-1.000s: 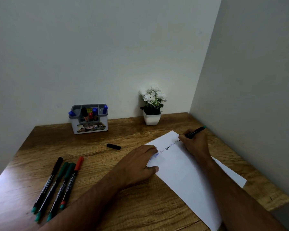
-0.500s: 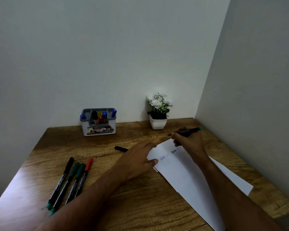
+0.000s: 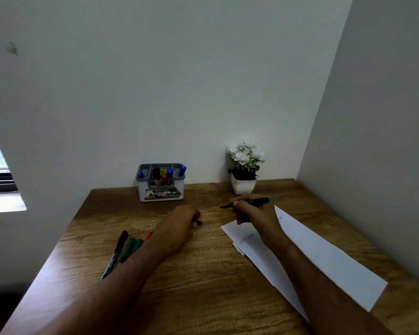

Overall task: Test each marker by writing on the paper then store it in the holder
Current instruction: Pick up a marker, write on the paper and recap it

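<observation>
Fingers (image 3: 237, 204) of the right hand (image 3: 257, 217) grip the uncapped green marker (image 3: 248, 203), now lifted off the paper (image 3: 324, 252); the black cap (image 3: 198, 222) is grasped by the left hand (image 3: 179, 226), so recapping is judged next.

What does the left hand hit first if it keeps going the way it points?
The left hand points away toward the back wall and already reaches the black cap. Past that is bare desk, then likely the marker holder; depth is unclear.
</observation>
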{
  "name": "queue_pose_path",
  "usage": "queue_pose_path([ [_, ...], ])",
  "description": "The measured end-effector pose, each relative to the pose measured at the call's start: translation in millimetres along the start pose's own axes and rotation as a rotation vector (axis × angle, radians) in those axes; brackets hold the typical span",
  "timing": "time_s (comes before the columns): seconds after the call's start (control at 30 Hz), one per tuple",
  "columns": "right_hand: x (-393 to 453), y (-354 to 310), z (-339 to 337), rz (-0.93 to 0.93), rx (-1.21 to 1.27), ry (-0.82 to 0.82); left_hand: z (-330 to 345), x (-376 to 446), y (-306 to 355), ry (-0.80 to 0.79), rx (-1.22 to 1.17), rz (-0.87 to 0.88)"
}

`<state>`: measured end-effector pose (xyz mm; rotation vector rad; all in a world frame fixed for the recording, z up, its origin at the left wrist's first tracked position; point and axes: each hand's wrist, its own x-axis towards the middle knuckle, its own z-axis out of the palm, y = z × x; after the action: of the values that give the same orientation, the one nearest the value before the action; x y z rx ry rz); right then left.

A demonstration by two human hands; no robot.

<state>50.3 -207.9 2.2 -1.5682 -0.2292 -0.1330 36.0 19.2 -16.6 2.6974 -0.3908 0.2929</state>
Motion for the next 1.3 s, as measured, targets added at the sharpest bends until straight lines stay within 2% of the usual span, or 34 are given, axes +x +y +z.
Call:
queue_pose_path([
  [0.23,-7.5,2.4,2.6,-0.051,-0.002,-0.103,4.0,5.9,0.2,0.033,-0.07,-0.082],
  [0.4,-11.7,-0.1,5.3,-0.07,0.017,-0.109,1.5,4.5,8.3,0.088,-0.178,-0.098],
  [0.7,-16.1,-1.9,5.2,-0.065,0.021,-0.118,0.0,2.2,22.7,0.203,-0.223,-0.027],
  [0.9,-15.5,-0.7,2.0,-0.041,0.005,-0.127,-0.8,4.0,28.2,0.189,-0.212,-0.055],
  [1.07,-15.0,0.5,4.9,-0.03,0.004,-0.143,-2.4,1.6,37.1,0.196,-0.221,0.009],
  [1.2,-14.0,-3.5,9.4,-0.097,-0.045,-0.136,-4.4,0.8,46.1,0.213,-0.264,0.047],
  [1.3,-10.5,-4.5,10.0,-0.063,0.018,-0.117,-4.9,0.3,47.3,0.209,-0.29,0.047],
])
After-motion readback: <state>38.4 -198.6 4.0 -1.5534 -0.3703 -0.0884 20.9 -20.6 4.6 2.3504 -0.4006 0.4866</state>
